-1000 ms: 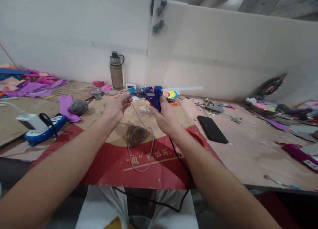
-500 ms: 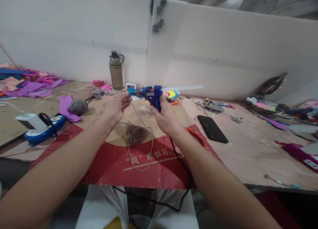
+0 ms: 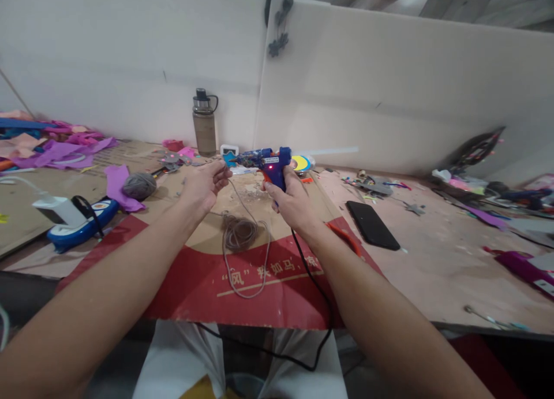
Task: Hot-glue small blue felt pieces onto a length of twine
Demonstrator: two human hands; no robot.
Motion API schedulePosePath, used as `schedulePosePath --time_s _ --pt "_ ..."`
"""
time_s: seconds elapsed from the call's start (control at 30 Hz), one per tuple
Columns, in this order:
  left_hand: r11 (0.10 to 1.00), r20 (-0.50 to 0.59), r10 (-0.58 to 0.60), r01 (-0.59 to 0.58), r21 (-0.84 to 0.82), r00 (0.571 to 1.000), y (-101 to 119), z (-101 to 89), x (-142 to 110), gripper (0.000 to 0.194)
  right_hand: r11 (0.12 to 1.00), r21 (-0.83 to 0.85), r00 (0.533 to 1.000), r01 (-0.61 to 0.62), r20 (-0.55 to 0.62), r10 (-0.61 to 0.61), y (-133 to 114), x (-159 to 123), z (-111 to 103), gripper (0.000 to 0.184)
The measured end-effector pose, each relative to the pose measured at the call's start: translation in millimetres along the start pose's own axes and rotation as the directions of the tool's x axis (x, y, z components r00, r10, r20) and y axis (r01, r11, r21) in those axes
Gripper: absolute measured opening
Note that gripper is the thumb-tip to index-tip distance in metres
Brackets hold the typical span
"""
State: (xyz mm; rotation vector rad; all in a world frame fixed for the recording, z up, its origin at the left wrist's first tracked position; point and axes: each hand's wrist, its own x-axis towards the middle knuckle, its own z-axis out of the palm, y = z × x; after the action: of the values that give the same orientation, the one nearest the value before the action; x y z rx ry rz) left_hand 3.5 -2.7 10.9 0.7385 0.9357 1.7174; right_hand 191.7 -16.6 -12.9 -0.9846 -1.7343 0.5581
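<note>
The left hand (image 3: 206, 182) is pinching a star (image 3: 229, 159); the right hand (image 3: 289, 198) is gripping a glue gun (image 3: 275, 169) (light glowing).

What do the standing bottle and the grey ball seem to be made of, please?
The bottle looks like smooth, tinted plastic or glass: its body seems see-through. The grey ball is probably soft, matte yarn: wound strands show, without shine; the fibre is unclear.

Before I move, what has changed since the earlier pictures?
The right hand has drawn the glue gun slightly right, relative to the blue piece. Nothing was newly gripped or released. The left hand still holds the piece; the cord, phone and bottle stayed put.
</note>
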Motion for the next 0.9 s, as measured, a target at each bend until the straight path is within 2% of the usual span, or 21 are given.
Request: schedulePosePath --time_s 0.23,0.37,0.43,0.5,0.6,0.7,0.77,0.83,0.9 --pt "0.995 0.063 0.064 -0.068 0.068 0.996 -2 -0.5 -4 0.011 0.991 -0.134 1.0 0.019 -0.015 -0.021 0 -1 0 0.019" --pt "0.955 0.109 0.209 -0.227 0.193 0.972 -3 -2.2 -4 0.012 0.972 -0.229 0.998 0.059 -0.014 -0.064 -11 -1 -2 0.019" --pt "0.878 0.145 0.317 -0.347 0.329 0.937 -3 -4.2 -3 0.011 0.962 -0.264 0.997 0.07 0.004 -0.071 -17 -1 -4 0.027" --pt "0.763 0.185 0.399 -0.437 0.477 0.898 -2 -6.3 -3 0.01 0.949 -0.306 0.997 0.08 0.034 -0.072 -20 -2 -4 0.034" --pt "0.615 0.219 0.454 -0.482 0.624 0.864 0 -8.1 -4 0.007 0.911 -0.393 0.992 0.127 0.071 -0.108 -21 -4 -4 0.037" --pt "0.536 0.233 0.47 -0.485 0.691 0.851 1 -8.4 -5 0.007 0.874 -0.442 0.979 0.204 0.095 -0.181 -22 -6 -4 0.036" --pt "0.564 0.212 0.447 -0.458 0.687 0.869 0 -8.9 -4 0.007 0.866 -0.448 0.975 0.221 0.089 -0.203 -22 -7 -5 0.036" --pt "0.69 0.162 0.374 -0.39 0.609 0.913 -2 -10.0 0 0.009 0.883 -0.426 0.98 0.197 0.053 -0.193 -23 -6 -5 0.037" --pt "0.844 0.099 0.243 -0.261 0.469 0.965 -3 -11.4 3 0.011 0.932 -0.336 0.989 0.137 -0.011 -0.15 -22 -4 -6 0.035"
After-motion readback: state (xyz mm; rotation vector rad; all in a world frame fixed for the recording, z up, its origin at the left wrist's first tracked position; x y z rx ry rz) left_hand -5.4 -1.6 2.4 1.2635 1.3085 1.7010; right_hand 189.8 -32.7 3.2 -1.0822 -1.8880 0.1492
